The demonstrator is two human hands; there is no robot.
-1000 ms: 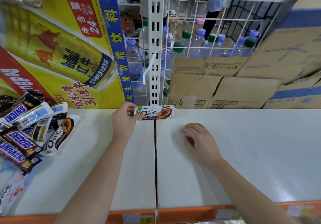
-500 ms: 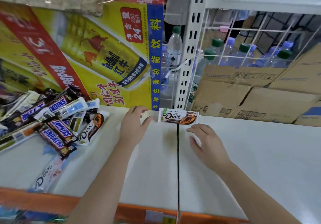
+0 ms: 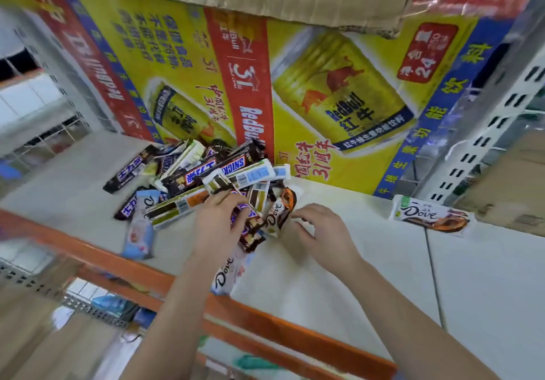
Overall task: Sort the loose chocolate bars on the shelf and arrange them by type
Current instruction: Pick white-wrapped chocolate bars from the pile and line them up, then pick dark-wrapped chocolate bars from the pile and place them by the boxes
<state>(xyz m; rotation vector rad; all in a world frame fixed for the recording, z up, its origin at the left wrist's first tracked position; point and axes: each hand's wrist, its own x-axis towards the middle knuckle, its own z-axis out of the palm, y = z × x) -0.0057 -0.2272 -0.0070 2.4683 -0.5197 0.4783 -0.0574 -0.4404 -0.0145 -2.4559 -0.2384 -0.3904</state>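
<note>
Both hands work a heap of loose chocolate bars (image 3: 200, 185) on a white shop shelf (image 3: 354, 276), the heap lying at ten o'clock from the centre of the view, against a Red Bull carton (image 3: 339, 99). The left hand (image 3: 218, 226) curls down over tangled Snickers bars (image 3: 233, 167). The right hand (image 3: 324, 232) has bent fingertips at the edge of an orange-and-brown Dove bar (image 3: 277, 211). Whether either hand has closed on a wrapper cannot be told. A lone Dove bar (image 3: 433, 216) of the same kind lies at three o'clock, well apart. The bars look light and stiff but liable to snap, with slick film wrappers, so a pinch across the middle, not the crimped end, seems safest
</note>
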